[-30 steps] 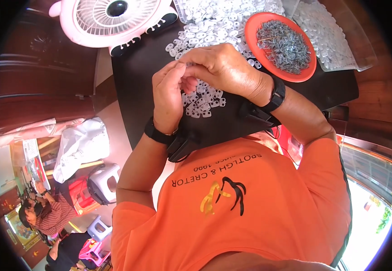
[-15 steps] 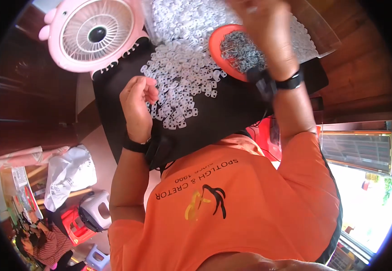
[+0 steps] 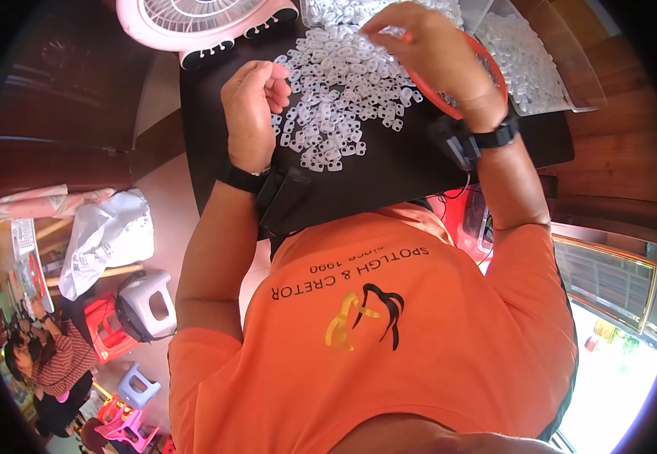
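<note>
A loose heap of small white plastic pieces [image 3: 336,113] lies on a black table top [image 3: 389,166]. My left hand [image 3: 253,106] hovers at the heap's left edge with its fingers curled into a fist; no piece shows in it. My right hand [image 3: 427,53] reaches over the heap's far side and covers most of an orange bowl [image 3: 436,97], fingertips bent down among the white pieces. Whether they pinch one is hidden. Both wrists carry black bands with small black devices.
A pink table fan [image 3: 200,23] stands at the far left of the table. A clear tray [image 3: 540,68] of more white pieces sits at the far right. Left, on the floor: a white plastic bag [image 3: 109,234], a grey stool [image 3: 147,303], a seated person [image 3: 48,363].
The hands were joined over the heap a second ago. The right hand then went out over the orange bowl and now dips toward the pieces; the left stayed curled by the heap.
</note>
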The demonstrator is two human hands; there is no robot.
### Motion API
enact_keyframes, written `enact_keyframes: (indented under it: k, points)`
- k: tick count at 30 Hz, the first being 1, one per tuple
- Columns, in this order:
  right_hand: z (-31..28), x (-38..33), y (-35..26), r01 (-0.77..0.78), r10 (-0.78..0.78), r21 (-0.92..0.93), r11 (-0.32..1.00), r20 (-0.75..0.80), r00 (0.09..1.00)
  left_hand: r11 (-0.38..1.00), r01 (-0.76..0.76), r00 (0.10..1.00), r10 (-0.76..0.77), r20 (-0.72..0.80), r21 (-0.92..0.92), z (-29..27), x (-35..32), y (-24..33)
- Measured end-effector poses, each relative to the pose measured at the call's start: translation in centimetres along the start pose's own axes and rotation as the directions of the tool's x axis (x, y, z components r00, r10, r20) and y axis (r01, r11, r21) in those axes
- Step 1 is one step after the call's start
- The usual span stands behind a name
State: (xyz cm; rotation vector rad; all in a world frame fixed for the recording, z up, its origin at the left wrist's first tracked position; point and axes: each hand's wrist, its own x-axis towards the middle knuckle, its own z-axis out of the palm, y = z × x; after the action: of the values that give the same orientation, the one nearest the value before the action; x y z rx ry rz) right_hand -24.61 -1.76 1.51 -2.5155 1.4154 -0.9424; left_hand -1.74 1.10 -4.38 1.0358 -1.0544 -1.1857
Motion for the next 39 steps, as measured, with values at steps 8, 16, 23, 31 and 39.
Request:
enact_keyframes:
  k: [8, 16, 23, 31, 39]
  points:
    - [6.7, 0.1, -0.1, 0.238, -0.194, -0.184, 0.954, 0.231, 0.953, 0.997, 0.079, 0.997, -0.080, -0.008, -0.010, 0.2, 0.6, -0.3]
    - [6.7, 0.1, 0.6, 0.209, -0.190, -0.128, 0.970, 0.146, 0.971, 0.996, 0.087, 0.996, -0.087, 0.037, 0.014, 0.3, 0.4, -0.6]
    - [5.9, 0.1, -0.1, -0.213, 0.037, 0.695, 0.687, 0.259, 0.965, 0.985, 0.149, 0.961, -0.166, 0.221, 0.091, 0.4, -0.1, -0.7]
    - [6.5, -0.3, -0.8, 0.033, -0.134, 0.669, 0.743, 0.101, 0.986, 0.905, 0.386, 0.856, -0.279, 0.434, -0.180, 0.4, -0.1, -0.6]
    - [6.1, -0.7, -1.3, -0.260, 0.068, 0.760, 0.596, 0.275, 0.959, 0.956, 0.280, 0.915, -0.239, 0.327, -0.087, 0.8, -0.2, -0.7]
